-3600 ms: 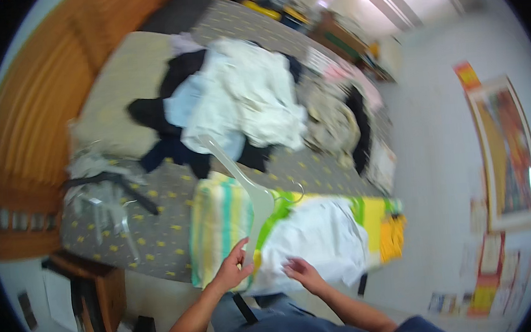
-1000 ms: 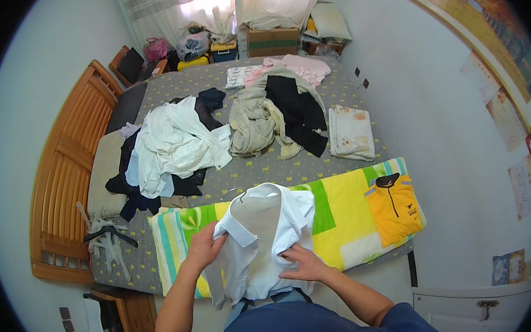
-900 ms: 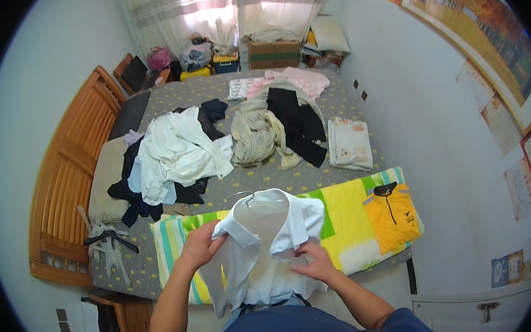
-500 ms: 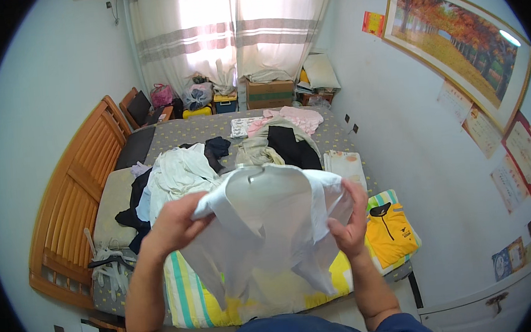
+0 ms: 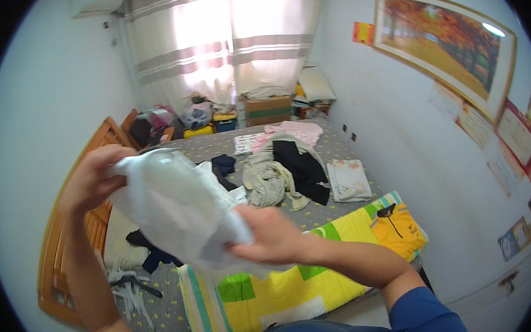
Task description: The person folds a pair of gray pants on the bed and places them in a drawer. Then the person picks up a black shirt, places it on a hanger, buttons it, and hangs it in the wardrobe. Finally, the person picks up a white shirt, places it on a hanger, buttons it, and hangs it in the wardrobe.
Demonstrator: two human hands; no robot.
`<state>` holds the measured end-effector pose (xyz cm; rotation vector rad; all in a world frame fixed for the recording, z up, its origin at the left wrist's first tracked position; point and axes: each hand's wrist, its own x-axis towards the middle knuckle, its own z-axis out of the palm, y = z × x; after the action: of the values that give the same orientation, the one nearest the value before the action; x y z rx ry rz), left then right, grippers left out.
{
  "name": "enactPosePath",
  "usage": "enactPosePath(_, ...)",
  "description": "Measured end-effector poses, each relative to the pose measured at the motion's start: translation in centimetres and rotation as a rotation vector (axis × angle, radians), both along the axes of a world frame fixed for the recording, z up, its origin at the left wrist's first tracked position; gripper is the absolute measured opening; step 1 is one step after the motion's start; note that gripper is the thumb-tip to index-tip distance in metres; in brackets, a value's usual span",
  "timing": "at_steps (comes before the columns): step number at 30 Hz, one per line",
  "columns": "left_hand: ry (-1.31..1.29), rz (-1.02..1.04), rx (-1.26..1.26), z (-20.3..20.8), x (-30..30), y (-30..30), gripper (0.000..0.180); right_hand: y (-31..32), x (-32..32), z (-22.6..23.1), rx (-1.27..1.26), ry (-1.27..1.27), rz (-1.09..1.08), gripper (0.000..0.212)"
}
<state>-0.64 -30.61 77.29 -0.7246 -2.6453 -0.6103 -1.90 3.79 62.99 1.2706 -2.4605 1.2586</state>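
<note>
A thin white shirt (image 5: 175,204) hangs in the air between my hands, blurred by motion and tilted down to the right. My left hand (image 5: 101,173) is closed on its shoulder area, raised in front of the wooden headboard. Lower and nearer the middle, my right hand (image 5: 270,231) pinches the other shoulder. The shirt hides part of the clothes on the bed behind it. Below my left hand, several white hangers and a black one (image 5: 135,288) lie on the bed. A yellow-green quilt (image 5: 275,290) is spread along the near edge.
The bed (image 5: 344,213) bears a beige garment (image 5: 263,178), black clothing (image 5: 300,169), pink cloth (image 5: 300,132) and a folded white floral cloth (image 5: 349,181). A folded yellow zip top (image 5: 401,230) rests on the quilt's right end. The wooden headboard (image 5: 55,270) borders the left; boxes and bags stand by the curtains.
Both hands have carried the shirt to the left, my left hand rising. The shirt has swung from level, facing me, to a slant. My view has tipped up slightly.
</note>
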Motion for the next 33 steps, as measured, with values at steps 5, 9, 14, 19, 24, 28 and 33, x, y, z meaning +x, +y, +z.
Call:
enactPosePath(5,0.042,0.066,0.052,2.8,-1.9,-2.3,0.031,-6.3,2.9,1.1,-0.379,-0.349,0.162,0.045)
enactPosePath(9,0.013,0.08,-0.031,3.7,-7.2,0.5,0.026,-5.3,1.4,0.6,-0.596,-0.552,0.145,0.049)
enactPosePath(14,-0.062,-0.111,-0.139,-3.4,-15.2,9.1,0.033,0.8,-2.7,-7.8,-0.652,-0.686,-0.074,0.046)
enactPosePath(19,-0.208,-0.315,-0.417,-22.7,-26.0,21.3,0.034,11.1,-4.3,-23.7,-0.413,-0.658,-0.508,0.055)
enactPosePath(24,-0.473,-0.347,-0.649,-47.2,-30.1,36.7,0.038,20.3,-2.4,-43.6,-0.55,-0.839,-0.763,0.054)
enactPosePath(28,-0.348,-0.318,-0.357,-63.2,-29.2,46.0,0.044,28.8,-1.6,-56.1,-0.569,-0.988,-0.94,0.049)
enactPosePath(33,-0.563,-0.237,-0.174,-73.2,-23.0,52.8,0.044,41.8,0.0,-66.8,-0.354,-1.117,-1.06,0.045)
